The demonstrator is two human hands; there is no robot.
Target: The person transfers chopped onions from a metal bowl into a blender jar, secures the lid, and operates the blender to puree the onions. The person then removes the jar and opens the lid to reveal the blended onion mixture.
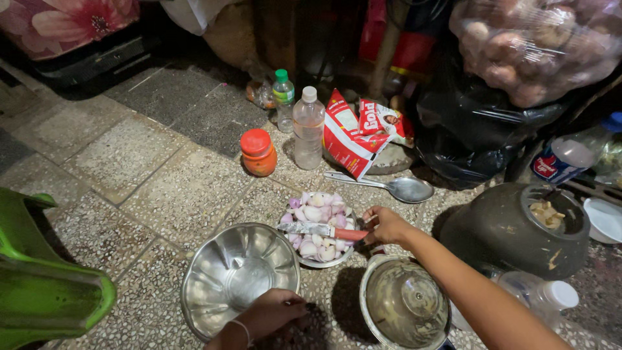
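The right hand (387,225) pinches the knife (322,230) handle, blade lying across the onion bowl (317,228); the left hand (272,315), fingers curled, touches the empty steel bowl (236,275) rim.

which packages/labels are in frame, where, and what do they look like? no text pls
Torn red-and-white foil pouch: on the floor behind the bowl of cut onions, crumpled, opened.
Small clear plastic bottle with green cap: far centre, upright, green-and-white label band.
Blue-capped plastic bottle: right edge, tilted, red-white-and-blue label.
Orange plastic jar with red lid: left of the pouch, no label visible.
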